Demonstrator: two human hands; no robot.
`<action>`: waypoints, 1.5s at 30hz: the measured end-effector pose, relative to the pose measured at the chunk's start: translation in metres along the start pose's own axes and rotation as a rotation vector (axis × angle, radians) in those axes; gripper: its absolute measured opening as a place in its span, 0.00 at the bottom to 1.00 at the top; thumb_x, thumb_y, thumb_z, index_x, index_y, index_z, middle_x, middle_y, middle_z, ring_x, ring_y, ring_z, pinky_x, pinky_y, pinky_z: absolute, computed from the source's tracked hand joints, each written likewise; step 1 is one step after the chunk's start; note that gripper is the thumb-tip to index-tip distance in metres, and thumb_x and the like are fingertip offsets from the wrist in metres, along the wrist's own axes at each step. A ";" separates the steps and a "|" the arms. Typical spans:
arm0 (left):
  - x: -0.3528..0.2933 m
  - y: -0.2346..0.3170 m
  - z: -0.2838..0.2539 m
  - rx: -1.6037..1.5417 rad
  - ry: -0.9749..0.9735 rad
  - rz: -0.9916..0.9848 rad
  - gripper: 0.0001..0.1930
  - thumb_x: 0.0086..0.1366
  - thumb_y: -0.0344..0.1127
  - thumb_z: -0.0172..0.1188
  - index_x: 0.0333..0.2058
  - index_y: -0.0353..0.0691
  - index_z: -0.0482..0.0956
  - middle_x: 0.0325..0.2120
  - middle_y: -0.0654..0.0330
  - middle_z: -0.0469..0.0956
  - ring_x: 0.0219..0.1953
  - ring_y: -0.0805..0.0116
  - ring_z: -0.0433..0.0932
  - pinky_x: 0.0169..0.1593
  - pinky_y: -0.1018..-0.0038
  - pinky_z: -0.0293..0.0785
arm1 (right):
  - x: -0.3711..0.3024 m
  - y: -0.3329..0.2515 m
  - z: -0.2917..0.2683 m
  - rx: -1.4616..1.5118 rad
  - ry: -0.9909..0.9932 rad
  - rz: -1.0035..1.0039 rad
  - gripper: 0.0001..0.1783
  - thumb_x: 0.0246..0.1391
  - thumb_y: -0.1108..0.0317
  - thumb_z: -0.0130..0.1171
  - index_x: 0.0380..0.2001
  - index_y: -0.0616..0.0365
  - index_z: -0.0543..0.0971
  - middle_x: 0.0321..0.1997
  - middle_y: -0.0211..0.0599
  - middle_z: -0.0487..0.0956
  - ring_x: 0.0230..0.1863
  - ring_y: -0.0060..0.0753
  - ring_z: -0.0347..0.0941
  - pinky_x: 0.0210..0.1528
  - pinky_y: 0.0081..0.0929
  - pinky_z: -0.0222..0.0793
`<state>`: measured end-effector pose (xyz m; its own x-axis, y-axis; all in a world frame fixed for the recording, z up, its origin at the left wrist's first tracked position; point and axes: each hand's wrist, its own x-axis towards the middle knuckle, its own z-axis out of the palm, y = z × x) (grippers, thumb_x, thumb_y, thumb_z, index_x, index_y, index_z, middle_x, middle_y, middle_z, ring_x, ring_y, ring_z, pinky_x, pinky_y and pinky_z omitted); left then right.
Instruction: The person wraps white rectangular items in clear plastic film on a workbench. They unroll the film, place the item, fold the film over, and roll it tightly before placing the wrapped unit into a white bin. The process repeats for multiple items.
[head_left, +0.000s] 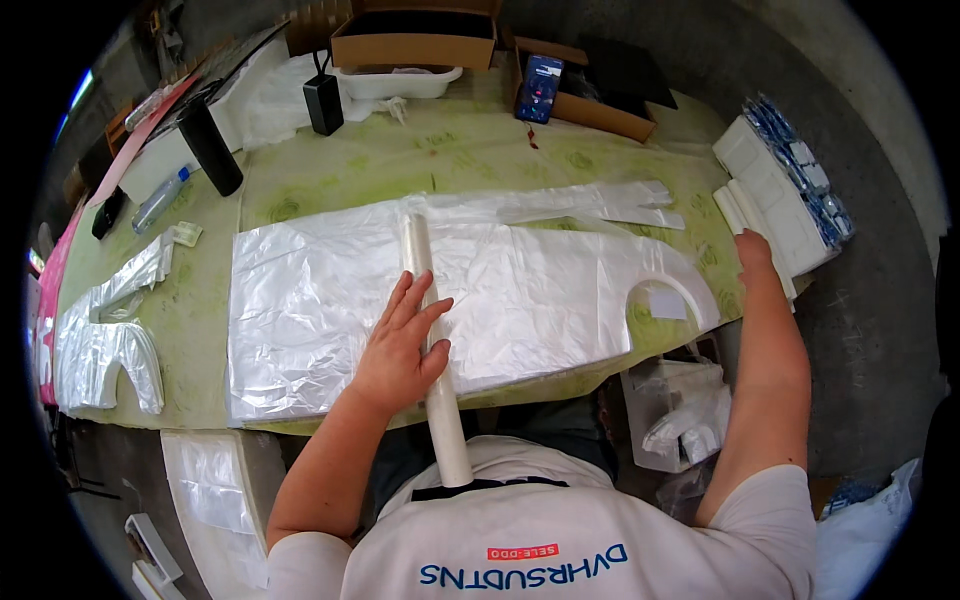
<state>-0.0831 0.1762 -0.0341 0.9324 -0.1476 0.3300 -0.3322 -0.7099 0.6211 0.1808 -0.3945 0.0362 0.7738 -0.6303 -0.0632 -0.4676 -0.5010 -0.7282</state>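
Observation:
A stack of thin, shiny clear plastic sheets (pixel 540 300), with a curved cut-out at its right end and long strips along its far side, lies across the table in front of me. Across it rests a slim white roll (pixel 447 430), its near end against my shirt. My left hand (pixel 400 345) lies on this roll with fingers spread. Out to the right, my right hand (pixel 755 255) is at some white rolls (pixel 738 208) beside a white box (pixel 775 205). Its fingers are mostly hidden, so their grip is unclear.
Folded plastic pieces (pixel 110 345) lie at the left table edge. Farther back are a bottle (pixel 160 200), a black cylinder (pixel 210 150), a black block (pixel 322 100), a phone (pixel 540 88) and cardboard boxes (pixel 413 50). Blue-wrapped packets (pixel 805 170) top the white box. Below stands a bin (pixel 655 455).

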 end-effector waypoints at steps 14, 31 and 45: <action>-0.001 -0.003 0.000 -0.053 0.017 0.010 0.24 0.58 0.31 0.61 0.55 0.41 0.77 0.70 0.48 0.59 0.73 0.44 0.51 0.71 0.57 0.56 | -0.294 -0.068 0.203 -0.600 -0.495 -0.925 0.32 0.54 0.48 0.63 0.63 0.35 0.74 0.77 0.44 0.53 0.78 0.58 0.41 0.72 0.64 0.44; -0.077 -0.008 -0.037 -0.019 0.006 0.020 0.14 0.58 0.28 0.62 0.45 0.39 0.80 0.47 0.52 0.79 0.55 0.52 0.76 0.55 0.60 0.74 | -0.456 -0.060 0.184 0.242 -0.933 -1.449 0.19 0.56 0.59 0.64 0.49 0.53 0.81 0.56 0.36 0.80 0.64 0.48 0.70 0.73 0.56 0.48; -0.047 -0.045 -0.065 -0.783 0.384 -0.476 0.15 0.68 0.26 0.53 0.53 0.41 0.75 0.48 0.62 0.79 0.54 0.68 0.76 0.51 0.71 0.74 | -0.498 -0.035 0.165 0.432 -1.040 -1.417 0.07 0.51 0.65 0.66 0.34 0.51 0.81 0.39 0.31 0.81 0.52 0.40 0.76 0.72 0.65 0.43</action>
<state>-0.1212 0.2595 -0.0315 0.9296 0.3657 0.0465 -0.0648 0.0381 0.9972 -0.1177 0.0343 -0.0196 0.4456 0.7649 0.4652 0.7142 0.0096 -0.6999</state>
